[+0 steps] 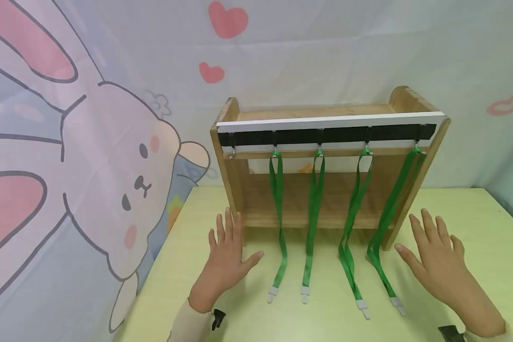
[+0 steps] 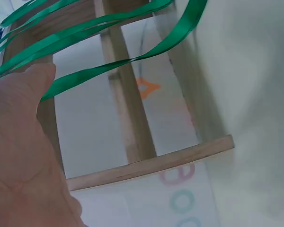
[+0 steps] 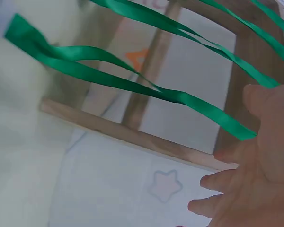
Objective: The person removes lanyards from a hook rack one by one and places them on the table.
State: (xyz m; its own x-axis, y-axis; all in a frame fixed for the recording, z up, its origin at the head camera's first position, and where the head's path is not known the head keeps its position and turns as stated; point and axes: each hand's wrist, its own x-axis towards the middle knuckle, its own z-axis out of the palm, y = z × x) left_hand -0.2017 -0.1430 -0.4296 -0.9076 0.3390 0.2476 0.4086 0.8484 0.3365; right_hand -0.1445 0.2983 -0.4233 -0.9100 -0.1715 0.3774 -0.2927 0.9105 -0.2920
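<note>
Two hands, the left hand (image 1: 226, 259) and right hand (image 1: 440, 266), lie flat with fingers spread wide, holding nothing, either side of the wooden rack (image 1: 325, 166) on the table (image 1: 487, 223). Four green lanyards (image 1: 314, 209) already hang from its hooks (a fifth hook (image 1: 232, 151), leftmost, looks bare). Wrist views show only the rack's frame and ribbons, no hooks.

Four green lanyards (image 1: 314, 213) hanging from wooden rack (image 1: 403, 102)
</note>
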